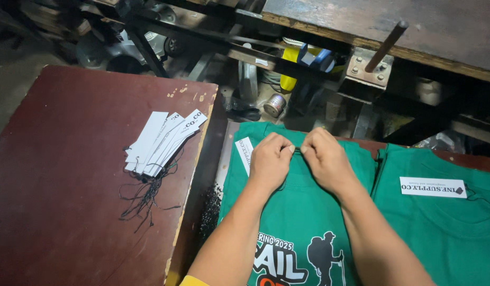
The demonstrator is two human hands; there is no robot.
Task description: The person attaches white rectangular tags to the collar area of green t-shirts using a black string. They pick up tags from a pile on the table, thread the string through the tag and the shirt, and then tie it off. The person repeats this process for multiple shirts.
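Where the dark red table [70, 175] fills the frame from nine o'clock down to seven, its top is scuffed, with pale chips along the far edge and a worn wooden lip on its right side. A fanned stack of white paper tags [160, 142] lies on it, toward ten o'clock from the hands, and their thin black strings [147, 193] trail in a loose tangle just below the stack.

At the centre, a green T-shirt [303, 212] lies flat with its collar toward twelve o'clock and a white print of lettering and a hiker figure at six o'clock. The left hand [270, 159] and the right hand [325, 158] rest on the collar area, curled, thumbs and forefingers closed and nearly meeting, pinching a fine dark thread [298, 150] between them. One white tag [244, 153] lies on the shirt just beside the left hand at nine o'clock.

At three o'clock a second green shirt [441, 222] lies alongside, touching the first, with a long white tag [433, 187] across its chest.

Beyond, at twelve to two o'clock, the room is dim and crowded: a heavy wooden bench [393, 21] with a bolted metal bracket [366, 71] and a slanting rod [387, 45], dark metal framing, a small tin can [275, 105], and a yellow object [290, 66] half hidden underneath.
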